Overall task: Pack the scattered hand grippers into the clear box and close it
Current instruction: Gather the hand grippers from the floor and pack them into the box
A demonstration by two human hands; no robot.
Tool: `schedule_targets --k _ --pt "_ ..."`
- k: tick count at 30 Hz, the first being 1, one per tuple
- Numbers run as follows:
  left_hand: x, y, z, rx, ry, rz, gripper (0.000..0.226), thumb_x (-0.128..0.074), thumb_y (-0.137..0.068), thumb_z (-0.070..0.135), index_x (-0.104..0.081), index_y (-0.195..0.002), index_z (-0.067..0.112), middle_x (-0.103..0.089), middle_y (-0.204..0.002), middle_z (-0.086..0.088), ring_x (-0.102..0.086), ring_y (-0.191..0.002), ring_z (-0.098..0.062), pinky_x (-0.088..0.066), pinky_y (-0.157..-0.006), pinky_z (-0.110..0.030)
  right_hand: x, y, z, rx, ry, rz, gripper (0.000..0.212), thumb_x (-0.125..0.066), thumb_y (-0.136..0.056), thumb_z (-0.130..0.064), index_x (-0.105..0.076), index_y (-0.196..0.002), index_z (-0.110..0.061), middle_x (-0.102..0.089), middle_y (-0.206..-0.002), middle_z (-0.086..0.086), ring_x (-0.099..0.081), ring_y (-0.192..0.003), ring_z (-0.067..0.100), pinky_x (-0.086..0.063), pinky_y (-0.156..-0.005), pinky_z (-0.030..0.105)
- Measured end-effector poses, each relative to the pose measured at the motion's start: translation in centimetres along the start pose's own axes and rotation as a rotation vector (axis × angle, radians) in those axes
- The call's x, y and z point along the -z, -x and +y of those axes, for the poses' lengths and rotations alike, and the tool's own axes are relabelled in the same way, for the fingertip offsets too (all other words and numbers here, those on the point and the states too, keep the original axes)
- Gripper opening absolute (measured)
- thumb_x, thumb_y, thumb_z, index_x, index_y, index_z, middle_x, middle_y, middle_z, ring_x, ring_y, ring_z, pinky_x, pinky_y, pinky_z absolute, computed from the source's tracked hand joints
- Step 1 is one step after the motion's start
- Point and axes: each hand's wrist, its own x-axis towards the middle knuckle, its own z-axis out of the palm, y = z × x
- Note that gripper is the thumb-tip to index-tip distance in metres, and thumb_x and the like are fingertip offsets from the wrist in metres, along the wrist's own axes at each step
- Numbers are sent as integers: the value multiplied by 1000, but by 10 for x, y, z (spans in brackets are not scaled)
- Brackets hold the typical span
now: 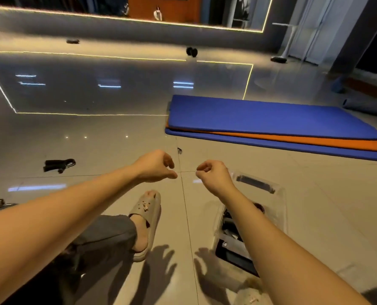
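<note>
A black hand gripper point(58, 165) lies on the glossy tiled floor at the left, well apart from both hands. The clear box point(278, 208) stands on the floor at the lower right with dark grippers inside; my right forearm crosses over it and hides part of it. My left hand point(155, 166) hovers above the floor at the centre, fingers loosely curled, holding nothing. My right hand point(214, 176) hovers beside it, fingers curled in, also holding nothing. Another dark metal-tipped object point(0, 205) shows at the left edge, partly behind my left arm.
Stacked blue and orange mats point(271, 126) lie to the right. My sandalled foot point(145, 223) rests on the floor between my arms. A small dark speck point(179, 150) sits ahead. Far off stand a dumbbell point(191, 51), another dark object point(72, 41) and a mirrored wall.
</note>
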Motion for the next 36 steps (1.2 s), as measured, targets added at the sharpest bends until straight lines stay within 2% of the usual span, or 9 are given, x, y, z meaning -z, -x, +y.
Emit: schedule_targets --k 5,7,9,16,20,24,28,32,36 --pt "66 87 -56 108 -13 99 40 -75 -87 42 -70 -117 16 -69 -110 0 -59 -87 -7 -41 -63 -14 -58 30 -74 132 4 -174 16 -67 -94 -17 -70 -110 -14 -69 -99 2 -66 -96 19 -56 -89 37" --pt "90 120 -73 158 -25 152 40 -76 -86 42 -72 -114 15 -70 -106 1 -61 -85 -7 -47 -66 -19 -80 42 -101 164 -19 -235 16 -66 -95 -15 -70 -110 -12 -69 -102 6 -66 -99 22 -57 -91 40" --pt "112 154 -89 214 -25 191 41 -77 -85 42 -74 -114 13 -72 -107 -2 -66 -92 -15 -56 -80 -31 -99 54 -124 206 -28 -291 18 -66 -95 -15 -69 -112 -12 -70 -103 6 -66 -100 23 -57 -92 41" --pt "151 242 -127 361 17 264 28 -75 -88 37 -76 -106 15 -75 -101 -2 -68 -95 -18 -55 -93 -44 -147 86 -168 289 -61 -408 19 -67 -94 -14 -68 -113 -10 -68 -102 7 -66 -103 26 -58 -89 39" --pt "169 265 -151 432 -21 287 29 -74 -88 39 -75 -107 16 -73 -104 0 -66 -97 -15 -55 -92 -40 -182 90 -192 305 -35 -486 17 -69 -93 -12 -70 -109 -7 -70 -107 14 -66 -104 32 -57 -92 48" --pt "189 289 -182 515 -95 304 33 -75 -86 44 -73 -107 19 -71 -101 4 -64 -89 -7 -54 -82 -30 -229 88 -208 320 -18 -598 9 -69 -91 -9 -71 -100 -7 -71 -106 18 -67 -93 33 -56 -84 47" --pt "187 312 -226 645 -143 294 31 -73 -87 44 -73 -105 19 -72 -97 3 -65 -84 -8 -56 -79 -31 -286 85 -214 294 46 -701 13 -69 -92 -9 -68 -103 -2 -70 -102 20 -64 -87 30 -54 -73 41" --pt "153 338 -284 786 -55 293 28 -70 -90 41 -70 -109 20 -70 -101 0 -66 -92 -15 -56 -87 -36 -360 92 -213 303 137 -800 10 -71 -91 -9 -62 -87 -10 -63 -86 10 -58 -74 19 -48 -62 30" --pt "117 364 -353 921 42 296 28 -71 -90 42 -69 -105 18 -70 -99 0 -66 -88 -14 -56 -83 -34 -438 97 -210 321 229 -882 17 -74 -89 -15 -66 -103 -10 -65 -99 7 -63 -93 23 -57 -84 39"
